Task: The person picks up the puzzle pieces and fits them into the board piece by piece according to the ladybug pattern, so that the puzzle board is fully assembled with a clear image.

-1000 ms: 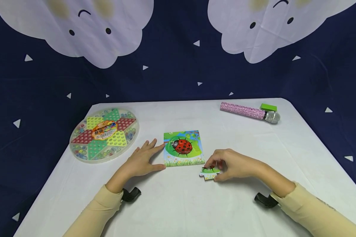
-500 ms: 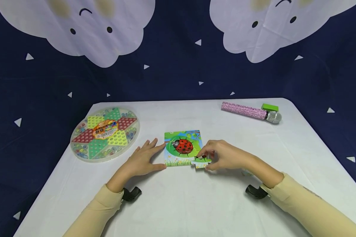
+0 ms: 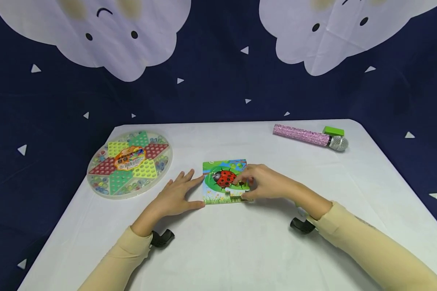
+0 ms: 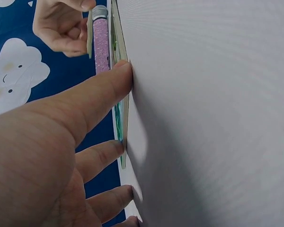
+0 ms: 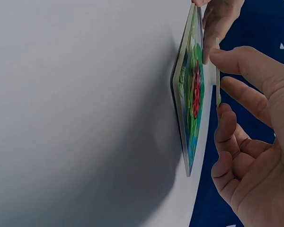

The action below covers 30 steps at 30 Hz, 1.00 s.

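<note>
A square ladybug jigsaw board (image 3: 214,195) lies on the white table in the middle of the head view. My left hand (image 3: 175,196) rests to its left with fingers spread; thumb and index fingertip touch the board's edge, as the left wrist view shows from the side. Between thumb and fingertips my right hand (image 3: 267,182) pinches a thin jigsaw piece (image 5: 217,90). Held flat, the piece hovers over the lower right part of the board, with a gap between them in the right wrist view. In the head view the right hand hides the board's right side.
A round Chinese checkers set (image 3: 129,165) with marbles lies at the left. Toward the back right are a glittery pink microphone (image 3: 306,136) and a green block (image 3: 333,131). A small patterned piece (image 3: 301,210) shows partly beneath the right forearm.
My right hand has carried the jigsaw piece leftward and away from me, from beside the board's lower right corner to over the board. The left hand has stayed at the board's left edge.
</note>
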Available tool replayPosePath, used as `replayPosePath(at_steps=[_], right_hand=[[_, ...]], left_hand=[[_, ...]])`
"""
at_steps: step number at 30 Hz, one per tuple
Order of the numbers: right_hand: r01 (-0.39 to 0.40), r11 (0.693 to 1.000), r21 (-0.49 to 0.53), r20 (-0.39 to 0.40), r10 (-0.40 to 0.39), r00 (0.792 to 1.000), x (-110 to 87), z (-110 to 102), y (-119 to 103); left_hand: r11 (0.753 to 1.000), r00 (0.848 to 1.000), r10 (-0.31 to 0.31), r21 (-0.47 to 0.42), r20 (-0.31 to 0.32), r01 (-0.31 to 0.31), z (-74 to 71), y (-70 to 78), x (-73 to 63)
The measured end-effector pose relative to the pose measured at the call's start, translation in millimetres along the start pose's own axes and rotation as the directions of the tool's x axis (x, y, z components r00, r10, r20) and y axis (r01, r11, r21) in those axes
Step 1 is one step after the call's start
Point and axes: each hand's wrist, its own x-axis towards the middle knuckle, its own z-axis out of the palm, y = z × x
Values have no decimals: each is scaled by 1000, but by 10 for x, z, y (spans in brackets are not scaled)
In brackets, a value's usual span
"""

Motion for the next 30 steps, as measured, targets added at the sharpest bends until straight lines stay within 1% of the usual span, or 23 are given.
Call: replayPosePath(at_steps=[8, 22, 30], right_hand=[[18, 1000, 17, 31, -18, 999, 149, 5, -14], [77, 997, -5, 96, -76, 992, 296, 124, -24], [53, 999, 1, 114, -52, 992, 315, 154, -19]], left_hand=[[1000, 1000, 1, -1, -6, -1, -3, 2, 3], [1000, 1000, -2, 1, -11, 2, 0, 6, -10], [1000, 1000, -4, -5, -10, 4, -5, 12, 0]])
